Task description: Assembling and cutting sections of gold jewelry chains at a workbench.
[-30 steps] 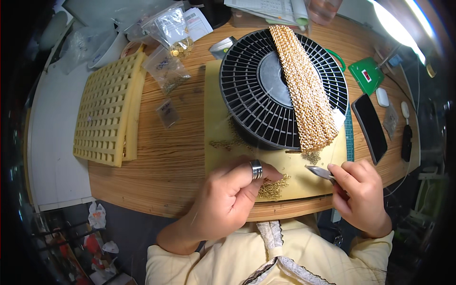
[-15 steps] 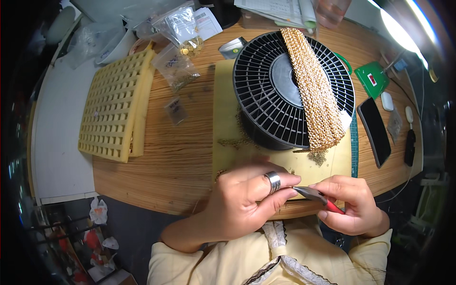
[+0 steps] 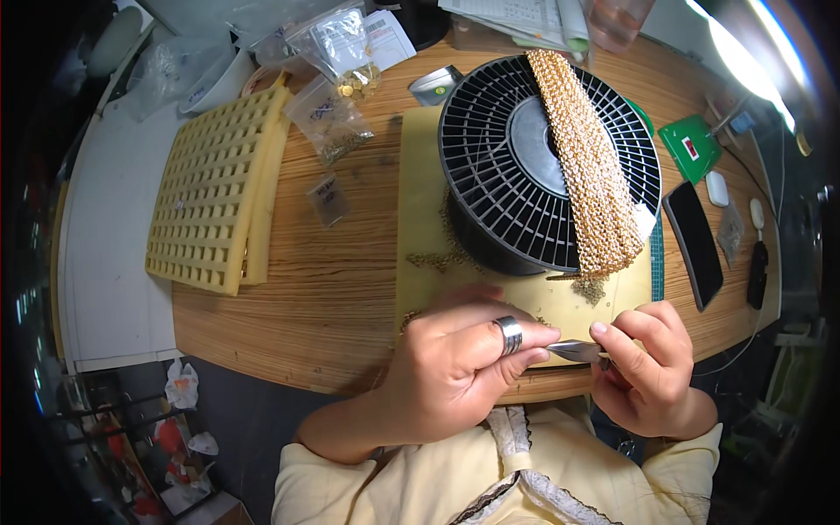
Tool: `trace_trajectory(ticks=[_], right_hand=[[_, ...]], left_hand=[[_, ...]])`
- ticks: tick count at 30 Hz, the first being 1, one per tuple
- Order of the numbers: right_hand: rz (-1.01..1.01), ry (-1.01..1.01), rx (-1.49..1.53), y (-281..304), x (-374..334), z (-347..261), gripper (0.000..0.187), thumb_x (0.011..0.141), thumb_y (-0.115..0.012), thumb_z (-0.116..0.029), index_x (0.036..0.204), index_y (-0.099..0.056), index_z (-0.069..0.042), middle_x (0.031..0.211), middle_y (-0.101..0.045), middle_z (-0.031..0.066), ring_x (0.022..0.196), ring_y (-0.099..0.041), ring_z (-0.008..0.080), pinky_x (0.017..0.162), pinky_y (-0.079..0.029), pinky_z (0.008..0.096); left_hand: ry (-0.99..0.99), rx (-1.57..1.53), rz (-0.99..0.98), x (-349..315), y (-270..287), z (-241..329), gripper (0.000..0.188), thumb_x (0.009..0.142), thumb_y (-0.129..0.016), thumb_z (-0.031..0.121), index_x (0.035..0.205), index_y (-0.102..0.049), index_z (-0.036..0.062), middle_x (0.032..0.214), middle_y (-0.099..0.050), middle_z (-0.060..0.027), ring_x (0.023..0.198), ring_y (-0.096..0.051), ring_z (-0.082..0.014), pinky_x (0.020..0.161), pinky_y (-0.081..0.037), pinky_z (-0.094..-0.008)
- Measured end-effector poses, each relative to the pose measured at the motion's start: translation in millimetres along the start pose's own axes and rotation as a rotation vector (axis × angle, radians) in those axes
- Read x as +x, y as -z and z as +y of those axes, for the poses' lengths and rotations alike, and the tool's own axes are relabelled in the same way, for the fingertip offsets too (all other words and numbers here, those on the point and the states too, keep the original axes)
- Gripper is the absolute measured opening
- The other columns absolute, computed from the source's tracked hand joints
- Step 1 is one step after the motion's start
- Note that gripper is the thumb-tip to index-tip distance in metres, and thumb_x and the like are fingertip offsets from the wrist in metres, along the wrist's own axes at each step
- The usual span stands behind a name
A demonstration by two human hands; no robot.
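My left hand [image 3: 468,354] is closed in a pinch near the table's front edge, a wide silver ring on one finger. Whatever it pinches is too small to make out. My right hand [image 3: 647,367] grips a pair of pliers [image 3: 573,351], whose grey metal jaws point left and meet the left fingertips; the handles are mostly hidden by my fingers. Just beyond the hands stands a black spool [image 3: 534,140] with a slotted round top. A thick bundle of gold chain [image 3: 595,171] lies across it. Small metal rings [image 3: 591,290] are heaped at its foot.
A yellow mat [image 3: 420,192] lies under the spool. Two yellow foam trays [image 3: 197,197] with square holes stand at left, beside small plastic bags [image 3: 328,118]. To the right are a phone [image 3: 692,245], a green device [image 3: 689,144] and a bright lamp [image 3: 744,61].
My right fingers have shifted their grip on the pliers; the jaws look turned and the red handle is now hidden. The left hand keeps its pinch. The whole view has shifted slightly.
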State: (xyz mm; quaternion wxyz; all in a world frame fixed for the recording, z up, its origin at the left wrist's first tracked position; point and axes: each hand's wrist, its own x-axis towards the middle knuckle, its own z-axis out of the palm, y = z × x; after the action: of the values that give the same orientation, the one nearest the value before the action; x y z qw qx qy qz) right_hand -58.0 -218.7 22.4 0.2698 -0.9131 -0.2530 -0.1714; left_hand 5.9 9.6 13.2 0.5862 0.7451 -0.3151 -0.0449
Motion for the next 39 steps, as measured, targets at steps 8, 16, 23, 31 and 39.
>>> trace_trajectory(ticks=[8, 16, 23, 31, 39], right_hand=[[-0.062, -0.067, 0.139, 0, -1, 0, 0.057, 0.054, -0.071, -0.003, 0.111, -0.068, -0.002, 0.088, -0.060, 0.0094, 0.064, -0.053, 0.0229, 0.059, -0.045, 0.0326], [0.093, 0.104, -0.298, -9, 0, -5, 0.049, 0.055, -0.070, -0.010, 0.104, -0.071, -0.003, 0.086, -0.055, 0.0066, 0.066, -0.048, 0.0221, 0.055, -0.035, 0.0335], [0.013, -0.016, 0.006, -2, 1, -2, 0.057, 0.053, -0.069, -0.002, 0.111, -0.068, -0.001, 0.087, -0.058, 0.0088, 0.067, -0.052, 0.0249, 0.059, -0.044, 0.0347], [-0.022, -0.054, 0.115, -4, -1, 0, 0.056, 0.054, -0.070, -0.003, 0.111, -0.068, -0.002, 0.088, -0.060, 0.0084, 0.065, -0.053, 0.0231, 0.060, -0.045, 0.0333], [-0.023, -0.051, 0.142, -3, 2, -2, 0.057, 0.054, -0.070, -0.004, 0.111, -0.068, -0.003, 0.088, -0.060, 0.0084, 0.065, -0.053, 0.0227, 0.060, -0.045, 0.0331]], left_hand=[[-0.173, 0.274, 0.016, -2, -8, -4, 0.036, 0.076, -0.070, -0.002, 0.113, -0.068, -0.0009, 0.099, -0.064, -0.0166, 0.089, -0.062, -0.0319, 0.080, -0.051, -0.0403], [-0.022, 0.369, -0.056, -4, -6, 8, 0.032, 0.078, -0.065, -0.002, 0.110, -0.069, -0.0003, 0.096, -0.065, -0.0169, 0.086, -0.063, -0.0319, 0.076, -0.052, -0.0394], [-0.272, 0.394, 0.181, 2, -2, -4, 0.020, 0.079, -0.077, 0.011, 0.095, -0.069, 0.0035, 0.079, -0.066, -0.0108, 0.072, -0.063, -0.0276, 0.069, -0.052, -0.0374], [-0.141, 0.143, 0.165, 5, 5, 12, 0.013, 0.083, -0.070, -0.004, 0.095, -0.066, -0.0007, 0.084, -0.069, -0.0127, 0.073, -0.068, -0.0199, 0.070, -0.056, -0.0300], [0.068, -0.198, 0.143, 1, 0, 10, 0.007, 0.093, -0.060, -0.003, 0.098, -0.064, -0.0040, 0.090, -0.071, -0.0143, 0.082, -0.070, -0.0200, 0.078, -0.057, -0.0312]])
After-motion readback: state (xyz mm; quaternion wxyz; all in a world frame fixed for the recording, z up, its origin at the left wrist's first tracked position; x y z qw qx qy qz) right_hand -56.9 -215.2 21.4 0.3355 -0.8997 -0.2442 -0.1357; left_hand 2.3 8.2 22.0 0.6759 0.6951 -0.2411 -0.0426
